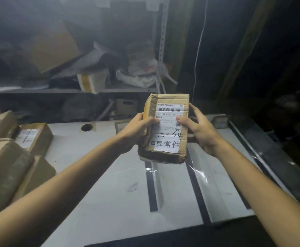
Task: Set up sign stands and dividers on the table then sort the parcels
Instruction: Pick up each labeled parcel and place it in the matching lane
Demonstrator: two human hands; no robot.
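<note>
A small brown cardboard parcel [170,102] with a white shipping label and a white sticker in black characters is held up above the white table [95,184]. My left hand [136,129] grips its left side, thumb on the label. My right hand [199,129] holds the right side, thumb also on the label. Two clear dividers with dark bases [152,186] [197,186] stand on the table below the parcel. A clear sign stand [120,126] shows dimly behind my left hand.
Several brown parcels [8,166] are stacked at the table's left edge, one with a label [33,137]. A round hole [87,127] is in the table's far part. Behind stands a metal shelf [71,90] cluttered with boxes and bags. Dark floor lies to the right.
</note>
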